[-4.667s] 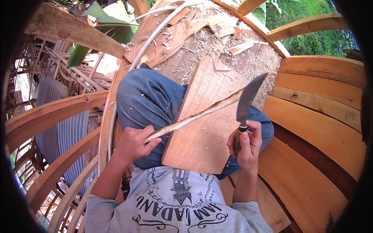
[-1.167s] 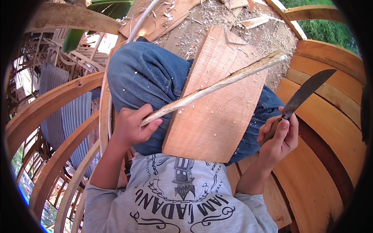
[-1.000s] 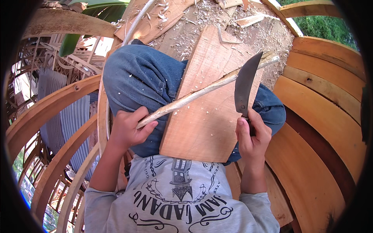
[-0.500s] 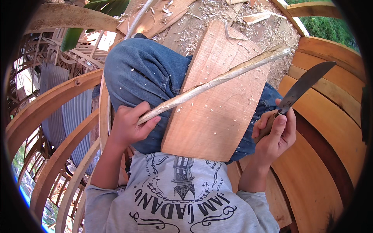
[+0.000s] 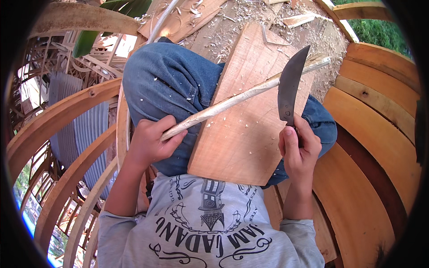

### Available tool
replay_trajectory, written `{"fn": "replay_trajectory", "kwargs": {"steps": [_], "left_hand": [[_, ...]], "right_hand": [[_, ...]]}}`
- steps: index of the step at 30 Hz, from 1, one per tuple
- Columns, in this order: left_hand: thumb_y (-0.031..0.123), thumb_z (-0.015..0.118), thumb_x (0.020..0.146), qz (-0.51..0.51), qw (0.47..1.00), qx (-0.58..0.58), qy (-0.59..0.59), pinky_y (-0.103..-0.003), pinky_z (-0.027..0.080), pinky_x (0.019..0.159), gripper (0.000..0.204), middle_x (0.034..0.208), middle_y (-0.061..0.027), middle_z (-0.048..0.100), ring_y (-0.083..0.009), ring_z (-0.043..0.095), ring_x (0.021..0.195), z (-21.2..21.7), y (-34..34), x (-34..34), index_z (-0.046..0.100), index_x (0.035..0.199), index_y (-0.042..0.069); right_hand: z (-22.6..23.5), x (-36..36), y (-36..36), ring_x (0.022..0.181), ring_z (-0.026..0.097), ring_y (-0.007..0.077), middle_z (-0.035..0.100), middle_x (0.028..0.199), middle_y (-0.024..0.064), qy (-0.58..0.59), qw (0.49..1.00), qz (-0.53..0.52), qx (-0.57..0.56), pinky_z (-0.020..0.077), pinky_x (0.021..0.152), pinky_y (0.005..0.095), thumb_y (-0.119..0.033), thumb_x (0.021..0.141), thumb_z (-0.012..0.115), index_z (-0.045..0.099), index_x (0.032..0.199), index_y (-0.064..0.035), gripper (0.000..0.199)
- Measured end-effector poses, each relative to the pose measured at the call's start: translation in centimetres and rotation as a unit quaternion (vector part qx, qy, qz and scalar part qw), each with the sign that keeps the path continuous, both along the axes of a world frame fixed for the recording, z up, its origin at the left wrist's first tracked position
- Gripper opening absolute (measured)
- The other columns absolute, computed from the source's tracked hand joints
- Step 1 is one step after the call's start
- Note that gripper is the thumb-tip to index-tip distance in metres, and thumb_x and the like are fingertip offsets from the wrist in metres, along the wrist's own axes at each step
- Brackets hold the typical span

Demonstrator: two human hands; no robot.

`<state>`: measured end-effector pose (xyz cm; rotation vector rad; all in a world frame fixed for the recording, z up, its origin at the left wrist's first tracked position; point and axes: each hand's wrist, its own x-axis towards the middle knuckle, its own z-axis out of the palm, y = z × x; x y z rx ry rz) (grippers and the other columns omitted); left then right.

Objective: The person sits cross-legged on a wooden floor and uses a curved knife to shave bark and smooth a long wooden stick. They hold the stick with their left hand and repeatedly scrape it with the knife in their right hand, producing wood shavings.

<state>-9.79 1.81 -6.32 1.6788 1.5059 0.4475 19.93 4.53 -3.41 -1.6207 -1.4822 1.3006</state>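
Above your lap (image 5: 165,85), your left hand (image 5: 156,139) is pinching a pale stick (image 5: 228,102); your right hand (image 5: 302,147)'s wrapped round a knife (image 5: 291,85).

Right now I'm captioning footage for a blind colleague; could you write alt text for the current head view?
The right hand holds a dark curved knife in front of a pale stick gripped by the left hand. A wooden board rests on the jeans-clad lap, with wood shavings scattered beyond.
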Motion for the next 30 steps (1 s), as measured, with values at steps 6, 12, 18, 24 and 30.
{"fn": "replay_trajectory", "kwargs": {"steps": [6,12,18,24,30], "left_hand": [[0.014,0.07,0.075,0.018,1.0,-0.008,-0.017,-0.032,0.038,0.042,0.022,0.049,-0.0106,0.049,-0.0257,0.053,0.042,0.0,0.2,0.4,0.052,0.065,0.006],[0.013,0.07,0.076,0.022,0.999,-0.028,-0.017,-0.032,0.039,0.042,0.022,0.049,-0.011,0.049,-0.0266,0.054,0.042,0.2,0.4,0.4,0.053,0.066,0.005],[0.013,0.07,0.076,0.013,1.0,-0.016,-0.004,-0.031,0.039,0.042,0.021,0.05,-0.0109,0.05,-0.0255,0.054,0.042,0.3,0.1,0.3,0.053,0.066,0.005],[0.012,0.069,0.076,0.019,0.999,-0.017,-0.02,-0.031,0.039,0.042,0.02,0.05,-0.0108,0.05,-0.0255,0.055,0.042,0.2,0.3,0.6,0.054,0.066,0.005],[0.012,0.069,0.076,0.025,1.0,-0.014,-0.014,-0.032,0.039,0.042,0.019,0.05,-0.0111,0.05,-0.026,0.055,0.043,0.1,0.3,0.5,0.054,0.067,0.005]], "right_hand": [[0.4,-1.0,0.2,0.051,0.05,0.0067,0.059,0.069,0.0055,0.153,0.98,-0.103,0.072,0.0352,0.045,0.0193,-0.008,0.09,0.055,0.059,0.108,0.0065,0.023],[0.5,-0.9,-0.1,0.055,0.052,0.0058,0.057,0.067,0.0046,0.027,0.999,-0.027,0.014,0.0386,0.048,0.0199,-0.004,0.088,0.056,0.059,0.11,0.0048,0.024],[-0.4,-1.7,-0.7,0.06,0.058,0.011,0.061,0.071,0.0098,-0.034,0.993,0.105,0.048,0.0444,0.056,0.0229,-0.002,0.085,0.06,0.06,0.107,0.0027,0.022],[0.7,-2.3,0.0,0.058,0.059,0.0212,0.059,0.069,0.0155,-0.021,0.999,0.034,-0.023,0.0459,0.057,0.0271,-0.004,0.083,0.062,0.061,0.103,0.0025,0.02],[0.6,-1.5,0.2,0.054,0.05,0.0045,0.056,0.064,0.0023,0.105,0.989,-0.087,-0.052,0.0388,0.049,0.0189,0.0,0.086,0.056,0.061,0.106,0.0047,0.021]]}}
